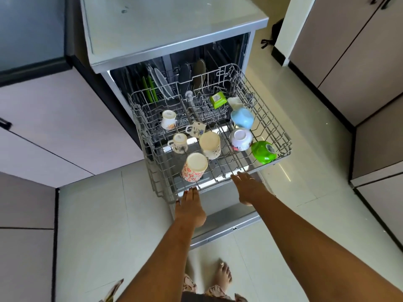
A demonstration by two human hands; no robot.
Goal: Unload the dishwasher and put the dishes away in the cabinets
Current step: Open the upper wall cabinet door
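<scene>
The dishwasher's grey wire upper rack (288, 136) is pulled out over the open door (229, 223). It holds upside-down dishes: a red-flowered mug (194, 167), a cream mug (210, 144), three small floral cups (180, 143), a blue bowl (242, 117), a white floral bowl (241, 139), a green bowl (263, 151) and a green square container (218, 99). Plates (161, 83) stand in the rack behind and below. My left hand (190, 205) and my right hand (248, 188) lie flat with fingertips on the rack's front rim, holding nothing.
A grey countertop (170, 25) tops the dishwasher. Closed cabinet doors stand to the left (54, 127), and tall cabinets (359, 51) line the right. Pale floor tiles (305, 192) lie between them. My bare feet (222, 273) are just below the door.
</scene>
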